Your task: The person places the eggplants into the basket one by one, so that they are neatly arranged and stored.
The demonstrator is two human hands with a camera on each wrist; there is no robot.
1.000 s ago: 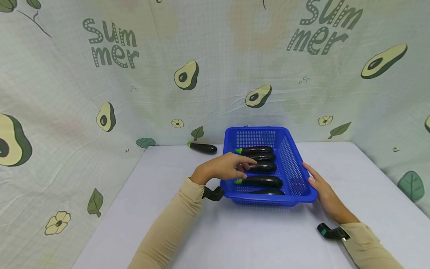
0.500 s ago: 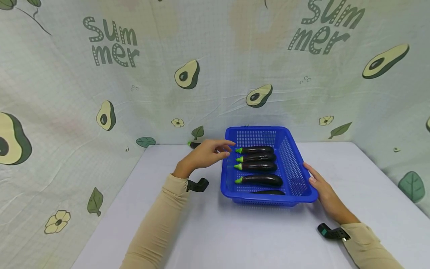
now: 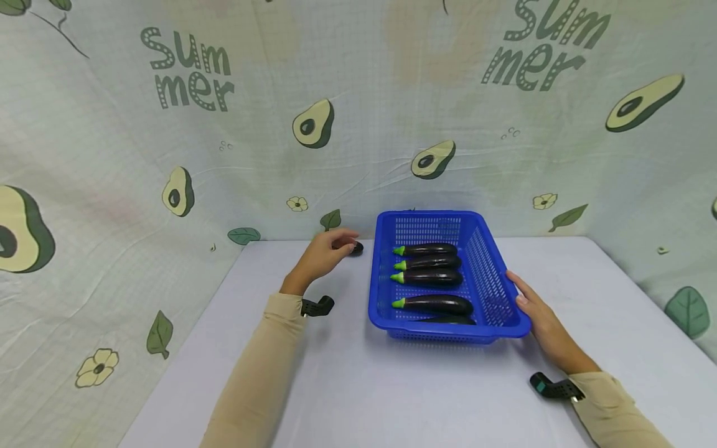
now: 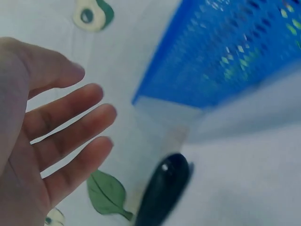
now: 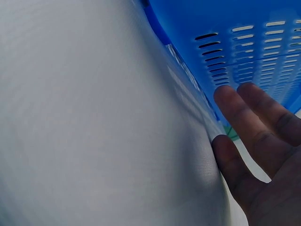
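Note:
My left hand [image 3: 322, 256] is over the back left of the table, fingers apart and holding nothing. Just beyond it lies a dark eggplant [image 3: 357, 249], mostly hidden by the hand in the head view. The left wrist view shows the rounded end of this eggplant [image 4: 170, 176] below and right of the fingers. Several eggplants with green stems, one being this eggplant [image 3: 434, 303], lie crosswise in a blue plastic basket [image 3: 376, 292]. My right hand [image 3: 542, 323] rests against the basket's right side. Its fingers [image 5: 256, 122] look fairly straight by the slotted wall in the right wrist view.
The basket stands on a white-covered table [image 3: 392, 392], towards the back. Behind and beside the table hangs a pale cloth [image 3: 358, 112] printed with avocados and leaves. Black straps with small devices circle both wrists.
My left hand has moved left from above the basket to the eggplant on the table at the back. My right hand and the basket have stayed in place.

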